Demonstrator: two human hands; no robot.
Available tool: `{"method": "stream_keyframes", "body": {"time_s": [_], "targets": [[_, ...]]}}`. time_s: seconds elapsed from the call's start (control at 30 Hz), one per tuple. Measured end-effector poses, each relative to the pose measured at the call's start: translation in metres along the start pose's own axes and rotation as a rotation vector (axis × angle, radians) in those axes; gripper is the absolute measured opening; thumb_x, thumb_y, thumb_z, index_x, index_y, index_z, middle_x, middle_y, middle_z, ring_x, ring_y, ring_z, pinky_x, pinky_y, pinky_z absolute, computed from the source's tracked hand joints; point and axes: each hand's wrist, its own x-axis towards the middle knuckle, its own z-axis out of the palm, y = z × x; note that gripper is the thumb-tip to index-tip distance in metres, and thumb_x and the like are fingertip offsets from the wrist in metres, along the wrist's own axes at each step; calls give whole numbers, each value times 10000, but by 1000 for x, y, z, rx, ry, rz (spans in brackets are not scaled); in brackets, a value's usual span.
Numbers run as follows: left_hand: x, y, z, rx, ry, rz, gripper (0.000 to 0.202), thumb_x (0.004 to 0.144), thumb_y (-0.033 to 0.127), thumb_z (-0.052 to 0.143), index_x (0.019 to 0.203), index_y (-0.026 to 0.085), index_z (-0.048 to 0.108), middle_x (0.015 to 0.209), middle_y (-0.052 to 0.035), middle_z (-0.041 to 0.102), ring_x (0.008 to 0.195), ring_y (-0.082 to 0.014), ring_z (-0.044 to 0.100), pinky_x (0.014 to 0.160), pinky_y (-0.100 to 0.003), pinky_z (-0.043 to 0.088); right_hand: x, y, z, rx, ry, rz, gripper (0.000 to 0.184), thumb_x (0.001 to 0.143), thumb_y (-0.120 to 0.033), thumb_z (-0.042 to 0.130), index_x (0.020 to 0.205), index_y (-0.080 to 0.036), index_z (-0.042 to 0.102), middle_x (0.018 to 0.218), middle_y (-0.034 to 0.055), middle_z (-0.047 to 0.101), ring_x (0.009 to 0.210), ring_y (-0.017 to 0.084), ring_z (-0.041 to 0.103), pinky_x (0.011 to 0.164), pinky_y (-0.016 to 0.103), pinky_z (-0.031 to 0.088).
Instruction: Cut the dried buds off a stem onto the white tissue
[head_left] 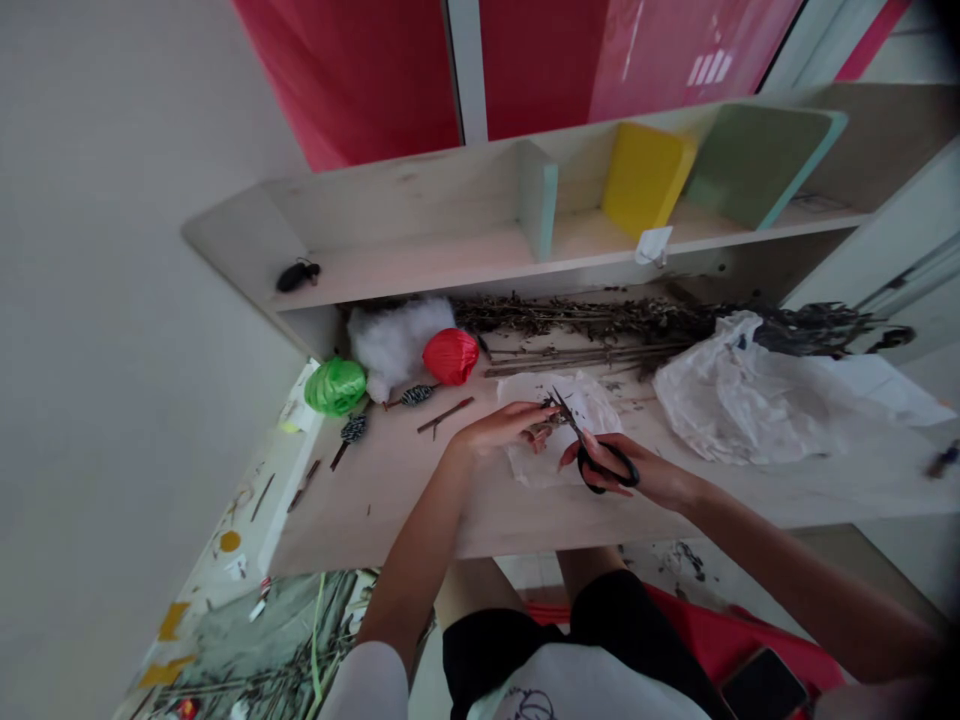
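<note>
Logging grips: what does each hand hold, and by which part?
Right hand: black scissors, by the handle loops. Left hand: a small twig, pinched by fingertips; exact spot unclear.

Pale wooden desk (420,500). A white paper (592,400) lies at its centre. From the paper: at twelve o'clock, dry twigs (585,320) along the back edge; at three, a crumpled plastic bag (735,400); at ten, a red ball (450,356), white fluff (394,340) and a green ball (335,386); at nine, short sticks (445,415).
</note>
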Motion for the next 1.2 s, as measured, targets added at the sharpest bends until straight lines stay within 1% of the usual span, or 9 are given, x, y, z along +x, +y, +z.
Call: {"method": "stream_keyframes", "body": {"time_s": [0.07,0.17,0.33,0.5,0.73,0.83,0.93,1.0,1.2], "targets": [[0,1,0,3,5,8,488,746,574,650,979,145,661,666,25,529,615,-88,526,654,-255,416,1,2,-1,6,20,-2,569,926,-599,398,991,-85,632,508,-72,387,398,40,226,480,260,225],[-1,4,2,-11,66,5,534,739,585,651,1052,153,647,680,23,535,597,-81,498,626,-249,400,2,1,0,7,74,28,571,917,-610,403,956,-88,633,499,-72,371,398,43,225,460,259,199],[-1,5,5,25,174,-20,528,746,600,628,963,120,657,601,38,472,519,-63,424,526,-237,301,2,-3,0,-1,153,74,610,843,-682,461,893,-97,628,485,-71,336,407,55,227,395,245,157],[0,4,6,1,217,37,528,701,578,678,966,123,647,611,49,457,525,-59,401,523,-234,275,1,-1,-2,-33,147,81,619,830,-697,463,871,-102,630,474,-66,360,404,52,253,396,232,176],[-1,5,1,58,232,37,440,717,552,665,829,128,635,586,45,445,535,-69,400,525,-238,265,-1,1,2,-66,109,98,623,854,-684,438,816,-97,642,417,-81,313,359,40,227,405,235,177],[1,3,-2,36,239,68,408,726,525,669,816,129,628,572,50,428,518,-65,375,518,-239,266,-4,1,3,-35,81,113,655,851,-698,422,904,-86,649,471,-63,366,380,46,267,395,226,220],[3,1,-3,-25,275,97,400,720,505,682,850,130,633,602,44,442,519,-59,372,513,-236,264,-7,-2,5,8,39,146,694,844,-719,401,1058,-98,624,621,-12,477,451,63,337,383,216,289],[3,0,-3,-40,284,100,397,722,499,683,863,131,639,610,42,446,518,-58,372,510,-235,266,-9,-4,7,9,-3,172,699,842,-722,398,1117,-113,604,696,9,506,493,72,358,390,211,325],[1,2,0,38,210,62,418,744,527,657,877,131,663,588,43,454,527,-60,390,519,-227,287,-9,-7,11,-43,-28,144,764,829,-758,352,1123,-95,593,712,20,510,515,78,377,404,208,353]]}}
